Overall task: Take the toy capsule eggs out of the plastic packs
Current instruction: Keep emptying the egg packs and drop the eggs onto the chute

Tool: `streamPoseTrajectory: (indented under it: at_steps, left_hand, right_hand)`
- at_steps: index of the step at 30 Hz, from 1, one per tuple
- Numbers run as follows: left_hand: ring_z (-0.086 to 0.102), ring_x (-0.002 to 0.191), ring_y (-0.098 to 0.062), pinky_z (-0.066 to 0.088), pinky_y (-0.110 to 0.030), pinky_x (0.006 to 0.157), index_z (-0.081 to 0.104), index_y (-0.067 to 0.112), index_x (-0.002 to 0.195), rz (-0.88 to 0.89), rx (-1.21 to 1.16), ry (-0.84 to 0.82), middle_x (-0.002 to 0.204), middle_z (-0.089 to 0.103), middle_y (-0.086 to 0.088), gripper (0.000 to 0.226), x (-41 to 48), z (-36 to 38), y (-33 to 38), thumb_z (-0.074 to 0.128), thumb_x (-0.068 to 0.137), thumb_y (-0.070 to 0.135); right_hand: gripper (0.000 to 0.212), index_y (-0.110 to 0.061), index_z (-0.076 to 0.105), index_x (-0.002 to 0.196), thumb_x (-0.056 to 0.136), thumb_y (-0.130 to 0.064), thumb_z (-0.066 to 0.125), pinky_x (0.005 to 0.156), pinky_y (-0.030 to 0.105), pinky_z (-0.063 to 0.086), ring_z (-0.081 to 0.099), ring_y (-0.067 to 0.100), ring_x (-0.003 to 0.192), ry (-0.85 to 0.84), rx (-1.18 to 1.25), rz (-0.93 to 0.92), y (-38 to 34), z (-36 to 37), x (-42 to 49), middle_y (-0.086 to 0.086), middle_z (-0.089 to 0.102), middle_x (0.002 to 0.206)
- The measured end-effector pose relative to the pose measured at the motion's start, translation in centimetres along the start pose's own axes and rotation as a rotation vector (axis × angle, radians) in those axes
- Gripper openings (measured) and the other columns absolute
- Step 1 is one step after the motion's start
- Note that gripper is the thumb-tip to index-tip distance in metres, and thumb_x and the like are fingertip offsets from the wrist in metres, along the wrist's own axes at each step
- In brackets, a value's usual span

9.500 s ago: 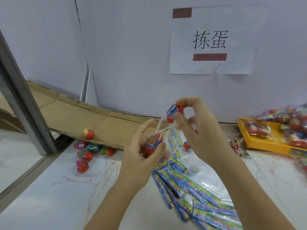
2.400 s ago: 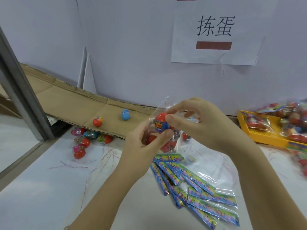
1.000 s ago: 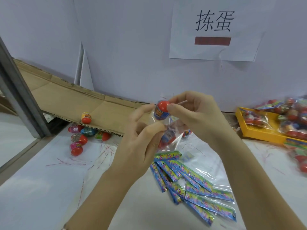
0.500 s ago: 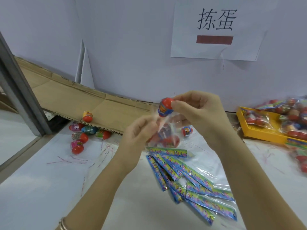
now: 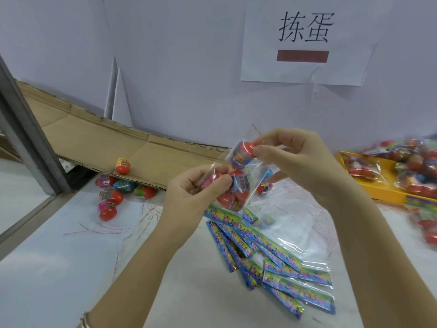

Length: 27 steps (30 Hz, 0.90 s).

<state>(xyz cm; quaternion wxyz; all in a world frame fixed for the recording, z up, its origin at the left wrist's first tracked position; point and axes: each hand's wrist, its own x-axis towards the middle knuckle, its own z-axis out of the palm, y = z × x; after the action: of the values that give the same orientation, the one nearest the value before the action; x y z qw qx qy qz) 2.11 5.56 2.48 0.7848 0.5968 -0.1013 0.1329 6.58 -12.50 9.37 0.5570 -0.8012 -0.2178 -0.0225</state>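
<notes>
I hold a clear plastic pack (image 5: 238, 185) with several red and blue capsule eggs inside, in mid-air over the white table. My left hand (image 5: 191, 192) grips the pack's left side, thumb pressed on the plastic. My right hand (image 5: 295, 159) pinches a red and blue capsule egg (image 5: 242, 153) at the pack's open top, between thumb and fingers. One loose egg (image 5: 123, 165) sits on the cardboard ramp (image 5: 94, 143). Several more eggs (image 5: 111, 195) lie at the ramp's foot.
Several empty packs with blue and green header strips (image 5: 272, 256) lie fanned out under my hands. A yellow tray (image 5: 387, 185) of full packs stands at the right. A grey metal post (image 5: 26, 129) stands at the left, a paper sign (image 5: 305, 41) on the wall.
The right hand's egg has tilted and sits a little lower at the pack's mouth. My left hand has shifted its grip on the pack. The egg on the ramp stays put.
</notes>
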Motion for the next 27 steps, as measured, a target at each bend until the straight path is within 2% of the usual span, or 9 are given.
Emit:
streamPoseTrajectory:
  at_steps: [3, 6, 11, 14, 16, 19, 22, 25, 27]
  left_hand:
    - [0.071, 0.067, -0.011, 0.056, -0.021, 0.059, 0.078, 0.024, 0.081, -0.002, 0.003, -0.003, 0.077, 0.076, 0.0, 0.017, -0.1, 0.3, 0.2, 0.072, 0.065, 0.027]
    - [0.071, 0.065, -0.011, 0.056, -0.021, 0.057, 0.077, 0.022, 0.082, 0.006, 0.002, -0.016, 0.076, 0.075, 0.0, 0.02, -0.2, 0.4, 0.4, 0.073, 0.064, 0.028]
    - [0.073, 0.074, -0.012, 0.057, -0.022, 0.061, 0.07, 0.018, 0.102, -0.029, 0.023, -0.072, 0.086, 0.077, 0.0, 0.039, -0.2, 0.2, 0.5, 0.076, 0.063, 0.024]
    - [0.071, 0.069, -0.01, 0.055, -0.02, 0.06, 0.076, 0.022, 0.092, -0.048, 0.034, -0.08, 0.079, 0.076, 0.001, 0.031, -0.2, 0.2, 0.6, 0.076, 0.062, 0.028]
    - [0.071, 0.067, -0.008, 0.055, -0.019, 0.059, 0.078, 0.024, 0.085, -0.046, 0.022, -0.047, 0.075, 0.075, 0.002, 0.025, -0.2, 0.3, 0.7, 0.075, 0.061, 0.031]
    - [0.071, 0.066, -0.007, 0.055, -0.019, 0.058, 0.075, 0.02, 0.089, -0.046, 0.016, -0.019, 0.074, 0.075, 0.003, 0.027, -0.2, 0.1, 0.8, 0.074, 0.064, 0.029]
    - [0.071, 0.069, -0.01, 0.056, -0.021, 0.06, 0.078, 0.027, 0.087, -0.057, 0.018, -0.019, 0.078, 0.075, 0.0, 0.022, -0.2, 0.0, 1.0, 0.073, 0.066, 0.03]
    - [0.071, 0.07, -0.01, 0.057, -0.021, 0.062, 0.078, 0.03, 0.087, -0.052, 0.034, -0.041, 0.079, 0.076, 0.0, 0.02, -0.3, 0.0, 1.0, 0.073, 0.067, 0.031]
    - [0.071, 0.071, -0.01, 0.056, -0.021, 0.062, 0.078, 0.029, 0.087, -0.056, 0.043, -0.05, 0.08, 0.076, 0.0, 0.021, -0.3, 0.0, 1.1, 0.074, 0.067, 0.032]
  right_hand:
    - [0.028, -0.032, 0.074, 0.081, 0.068, -0.055, 0.07, 0.062, 0.039, 0.058, 0.064, 0.032, 0.08, -0.059, -0.071, 0.002, -0.3, 0.0, -0.2, 0.007, 0.072, 0.089]
    - [0.043, -0.035, 0.072, 0.084, 0.063, -0.07, 0.059, 0.068, 0.051, 0.055, 0.064, 0.038, 0.087, -0.073, -0.196, -0.014, -0.4, 0.5, -0.3, 0.019, 0.069, 0.094]
    - [0.027, -0.046, 0.071, 0.078, 0.066, -0.067, 0.06, 0.078, 0.047, 0.054, 0.066, 0.033, 0.086, -0.133, -0.294, -0.053, -0.6, 0.6, -0.3, 0.011, 0.07, 0.091]
    - [0.038, -0.043, 0.073, 0.082, 0.071, -0.072, 0.052, 0.079, 0.038, 0.051, 0.064, 0.021, 0.088, -0.138, -0.288, -0.097, -0.7, 0.5, -0.3, -0.001, 0.066, 0.097]
    - [0.048, -0.031, 0.075, 0.087, 0.079, -0.068, 0.046, 0.086, 0.046, 0.048, 0.062, 0.029, 0.094, -0.124, -0.212, -0.133, -0.7, 0.7, -0.3, 0.007, 0.067, 0.1]
    - [0.033, -0.045, 0.073, 0.076, 0.093, -0.049, 0.046, 0.081, 0.04, 0.05, 0.059, 0.039, 0.098, -0.072, -0.129, -0.13, -0.5, 0.9, 0.0, 0.005, 0.066, 0.099]
    - [0.036, -0.046, 0.074, 0.074, 0.093, -0.048, 0.043, 0.076, 0.006, 0.038, 0.057, -0.003, 0.099, -0.131, -0.134, -0.111, -0.7, 0.9, -0.3, -0.022, 0.062, 0.104]
    - [0.041, -0.042, 0.075, 0.081, 0.089, -0.062, 0.041, 0.085, 0.008, 0.032, 0.049, -0.012, 0.11, -0.158, -0.149, -0.086, -1.1, 0.7, -0.5, -0.024, 0.058, 0.114]
    - [0.04, -0.039, 0.073, 0.084, 0.086, -0.058, 0.039, 0.087, 0.006, 0.033, 0.05, -0.012, 0.107, -0.157, -0.161, -0.104, -1.4, 0.8, -0.6, -0.017, 0.057, 0.113]
